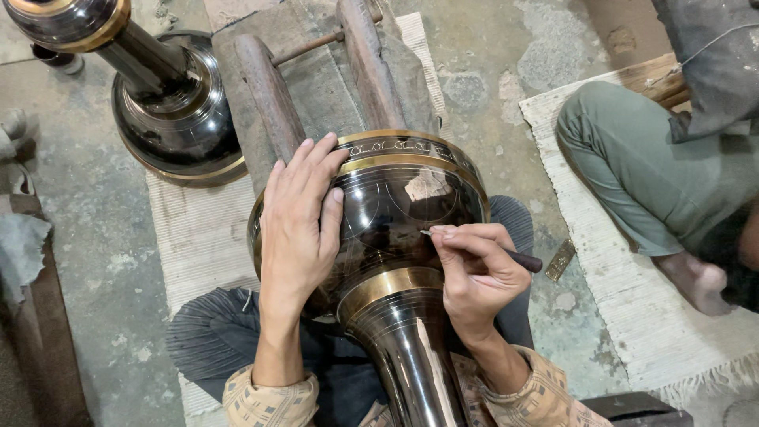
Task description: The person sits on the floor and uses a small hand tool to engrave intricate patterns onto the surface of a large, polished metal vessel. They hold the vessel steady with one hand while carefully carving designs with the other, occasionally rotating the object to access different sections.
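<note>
A thin dark tool point(506, 251) is pinched in the right hand point(478, 273) fingers, its tip touching the big dark shiny vase point(395, 237). The left hand point(296, 225) fingers are spread flat on the vase, which is laid across the lap against a wooden stand point(273, 95). A second vase point(170, 103) is seen on the floor point(87, 237)

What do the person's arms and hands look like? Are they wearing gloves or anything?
No gloves. Both the left hand and the right hand are bare, with no rings or watch showing. The forearms are bare too; tan sleeves with a small dark squarish pattern are bunched up near the elbows.
</note>
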